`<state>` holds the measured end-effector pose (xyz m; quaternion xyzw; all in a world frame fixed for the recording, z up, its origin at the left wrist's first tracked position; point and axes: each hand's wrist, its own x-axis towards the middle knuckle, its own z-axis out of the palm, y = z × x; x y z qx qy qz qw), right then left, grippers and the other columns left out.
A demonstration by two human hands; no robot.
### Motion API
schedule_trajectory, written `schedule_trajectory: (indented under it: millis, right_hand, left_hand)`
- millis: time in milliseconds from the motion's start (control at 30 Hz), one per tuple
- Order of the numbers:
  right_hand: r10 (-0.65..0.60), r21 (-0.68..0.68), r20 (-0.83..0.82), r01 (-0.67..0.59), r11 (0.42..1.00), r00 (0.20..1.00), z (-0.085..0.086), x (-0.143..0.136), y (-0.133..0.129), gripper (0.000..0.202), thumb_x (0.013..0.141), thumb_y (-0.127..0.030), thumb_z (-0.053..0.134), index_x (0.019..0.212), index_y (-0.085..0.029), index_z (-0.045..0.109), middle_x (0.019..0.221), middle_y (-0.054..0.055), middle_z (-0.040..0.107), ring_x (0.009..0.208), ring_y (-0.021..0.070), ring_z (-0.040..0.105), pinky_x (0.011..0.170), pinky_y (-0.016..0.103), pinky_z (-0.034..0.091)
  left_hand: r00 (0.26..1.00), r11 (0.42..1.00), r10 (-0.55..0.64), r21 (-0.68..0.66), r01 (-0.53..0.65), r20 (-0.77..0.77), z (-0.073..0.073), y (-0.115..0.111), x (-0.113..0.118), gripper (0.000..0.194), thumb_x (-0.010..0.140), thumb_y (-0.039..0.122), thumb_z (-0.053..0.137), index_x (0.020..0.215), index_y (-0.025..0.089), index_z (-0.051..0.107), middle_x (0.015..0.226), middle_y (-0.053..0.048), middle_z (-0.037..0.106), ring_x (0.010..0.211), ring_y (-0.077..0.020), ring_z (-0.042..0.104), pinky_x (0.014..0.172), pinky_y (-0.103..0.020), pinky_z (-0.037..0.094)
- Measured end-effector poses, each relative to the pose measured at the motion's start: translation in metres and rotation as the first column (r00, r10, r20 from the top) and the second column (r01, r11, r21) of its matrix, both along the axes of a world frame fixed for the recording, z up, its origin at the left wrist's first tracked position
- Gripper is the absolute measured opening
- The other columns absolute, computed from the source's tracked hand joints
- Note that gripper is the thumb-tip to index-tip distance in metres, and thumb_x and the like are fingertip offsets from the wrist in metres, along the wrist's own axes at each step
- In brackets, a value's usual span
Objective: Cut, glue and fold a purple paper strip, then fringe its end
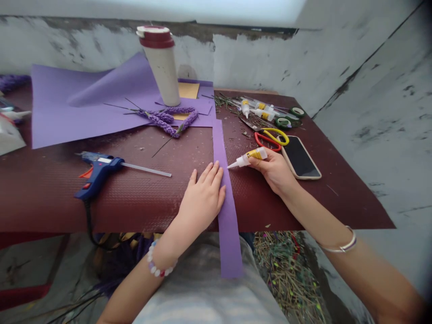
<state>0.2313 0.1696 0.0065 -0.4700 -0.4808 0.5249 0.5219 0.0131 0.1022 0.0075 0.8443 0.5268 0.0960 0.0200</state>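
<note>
A long purple paper strip [227,225] runs from the middle of the dark red table down over its front edge. My left hand [204,193] lies on the strip with its fingers stretched out. In my right hand [275,168] is a small white glue bottle [253,156] with a yellow label, held between thumb and fingers. The bottle's pointed tip is at the strip's right edge, just beyond my left fingertips; whether it touches the paper, I cannot tell.
Left of my hands lies a blue glue gun [101,173]. Behind are purple sheets [84,103], purple fuzzy stems [162,121] and a tall cup [162,67]. On the right are scissors [272,138], a phone [300,157], green tape [282,122] and more glue bottles [245,108].
</note>
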Motion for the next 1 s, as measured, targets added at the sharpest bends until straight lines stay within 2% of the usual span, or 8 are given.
schedule_trajectory:
  millis: [133, 367, 767, 1000]
  right_hand:
    - [0.003, 0.000, -0.004, -0.003, 1.000, 1.000, 0.0013, -0.0004, -0.0005, 0.040, 0.052, -0.045, 0.100, 0.076, -0.024, 0.075, 0.083, 0.000, 0.071, 0.081, 0.0184, 0.062, 0.092, 0.038, 0.050]
    - [0.091, -0.022, 0.013, -0.091, 0.996, 0.996, 0.0076, 0.0036, -0.0031, 0.039, 0.052, -0.043, 0.100, 0.074, -0.023, 0.075, 0.078, 0.000, 0.070, 0.077, 0.0188, 0.061, 0.087, 0.038, 0.050]
    - [0.024, 0.000, -0.006, -0.024, 1.000, 1.000, 0.0023, 0.0010, 0.0002, 0.041, 0.053, -0.045, 0.100, 0.078, -0.025, 0.074, 0.084, -0.001, 0.070, 0.083, 0.0193, 0.062, 0.096, 0.040, 0.050]
    - [0.057, 0.004, 0.022, -0.057, 0.998, 0.998, 0.0029, 0.0014, 0.0011, 0.041, 0.055, -0.047, 0.099, 0.080, -0.025, 0.073, 0.085, 0.000, 0.070, 0.084, 0.0197, 0.062, 0.096, 0.040, 0.050]
  left_hand:
    - [1.000, 1.000, 0.000, 0.004, 0.000, -0.003, -0.0003, -0.0003, 0.0001, 0.053, 0.109, 0.029, 0.032, 0.156, 0.010, 0.044, 0.167, -0.010, 0.038, 0.155, -0.0278, 0.038, 0.124, -0.059, 0.035]
    - [1.000, 1.000, -0.004, 0.006, 0.004, -0.005, -0.0008, 0.0003, -0.0004, 0.053, 0.109, 0.029, 0.031, 0.156, 0.009, 0.044, 0.167, -0.010, 0.037, 0.155, -0.0272, 0.038, 0.124, -0.059, 0.035]
    - [1.000, 1.000, -0.004, 0.004, 0.004, -0.004, -0.0002, -0.0001, -0.0006, 0.053, 0.108, 0.029, 0.033, 0.156, 0.009, 0.044, 0.167, -0.010, 0.038, 0.155, -0.0278, 0.038, 0.124, -0.058, 0.034]
    - [1.000, 1.000, -0.006, 0.012, 0.006, 0.004, -0.0008, -0.0001, -0.0002, 0.053, 0.108, 0.028, 0.033, 0.156, 0.008, 0.045, 0.166, -0.011, 0.039, 0.154, -0.0282, 0.039, 0.124, -0.059, 0.035]
